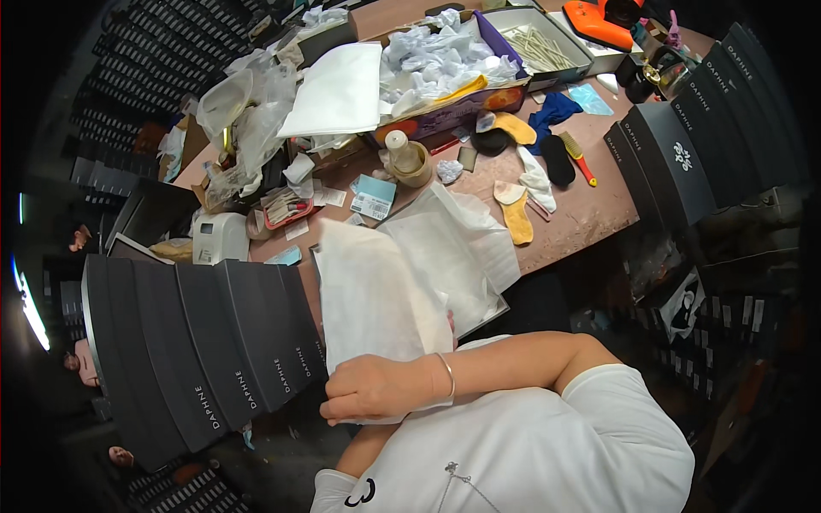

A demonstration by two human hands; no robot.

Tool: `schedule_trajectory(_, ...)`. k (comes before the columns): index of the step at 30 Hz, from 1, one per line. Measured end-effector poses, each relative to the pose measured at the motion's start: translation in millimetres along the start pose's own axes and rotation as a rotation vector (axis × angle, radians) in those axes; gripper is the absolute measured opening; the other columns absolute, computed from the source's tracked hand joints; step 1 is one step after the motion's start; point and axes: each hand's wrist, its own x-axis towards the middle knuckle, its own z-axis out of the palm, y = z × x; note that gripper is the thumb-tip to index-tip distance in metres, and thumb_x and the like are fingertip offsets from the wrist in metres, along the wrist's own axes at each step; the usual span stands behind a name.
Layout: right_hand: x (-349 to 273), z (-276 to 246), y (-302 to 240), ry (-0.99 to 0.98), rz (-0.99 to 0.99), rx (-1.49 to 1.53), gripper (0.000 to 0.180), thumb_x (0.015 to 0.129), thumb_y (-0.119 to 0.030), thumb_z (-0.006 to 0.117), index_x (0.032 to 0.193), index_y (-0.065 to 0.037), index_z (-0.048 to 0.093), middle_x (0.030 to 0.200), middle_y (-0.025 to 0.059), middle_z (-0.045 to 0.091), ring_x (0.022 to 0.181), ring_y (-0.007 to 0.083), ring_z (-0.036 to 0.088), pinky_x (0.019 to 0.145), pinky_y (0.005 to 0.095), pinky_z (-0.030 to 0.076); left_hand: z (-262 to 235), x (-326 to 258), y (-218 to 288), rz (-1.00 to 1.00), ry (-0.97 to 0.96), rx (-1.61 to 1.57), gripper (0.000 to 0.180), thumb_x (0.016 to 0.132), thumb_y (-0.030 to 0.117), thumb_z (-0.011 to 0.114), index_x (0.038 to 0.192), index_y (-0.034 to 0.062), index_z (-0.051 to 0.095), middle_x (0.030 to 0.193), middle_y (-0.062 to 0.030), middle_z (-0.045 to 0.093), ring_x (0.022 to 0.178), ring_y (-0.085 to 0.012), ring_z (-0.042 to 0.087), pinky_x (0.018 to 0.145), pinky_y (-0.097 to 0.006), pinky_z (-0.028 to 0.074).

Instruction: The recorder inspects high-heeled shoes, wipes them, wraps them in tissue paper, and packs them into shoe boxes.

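My right hand point(368, 389) reaches across to the left, its fingers closed on the lower edge of a white tissue paper sheet point(376, 291). The sheet stands up in front of me and covers part of an open box point(489, 315). White tissue paper point(432, 256) lines this box and spills over its far right side. My left forearm point(366, 449) passes beneath the right one. Only a small bit of my left hand point(451, 320) shows at the sheet's right edge; its fingers are hidden.
Dark shoe boxes point(201, 342) are stacked at left, with another stack point(676, 162) at right. Yellow insole-shaped pieces point(515, 214), a brush point(578, 160) and a bottle point(400, 152) lie or stand on the table. Behind them is a carton point(428, 115) of crumpled paper.
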Motion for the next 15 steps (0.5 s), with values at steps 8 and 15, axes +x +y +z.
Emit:
schedule_trajectory(8,-53.3,-107.4,-15.4,-0.183,0.909,0.838,0.021,0.095,-0.018,0.057,0.103,0.001,0.062,0.086,0.0034,0.064,0.077,0.0101,0.061,0.071,0.0239,0.051,-16.7,-20.4,88.5,0.636,0.28,0.787,0.065,0.077,0.002,0.074,0.135,0.0063,0.044,0.118,-0.0082,0.06,0.108,-0.0161,0.057,0.092,-0.033,0.048)
schedule_trajectory(15,-134.7,-113.9,-21.5,-0.245,0.941,-0.03,0.083,0.084,-0.028,0.065,0.151,-0.012,0.019,0.133,0.0298,0.039,0.122,0.0434,0.044,0.106,0.042,0.033,26.3,20.7,130.4,0.497,0.186,1.332,0.076,0.073,-0.007,0.067,0.141,0.0061,0.037,0.123,-0.0123,0.057,0.109,-0.0202,0.056,0.092,-0.031,0.045)
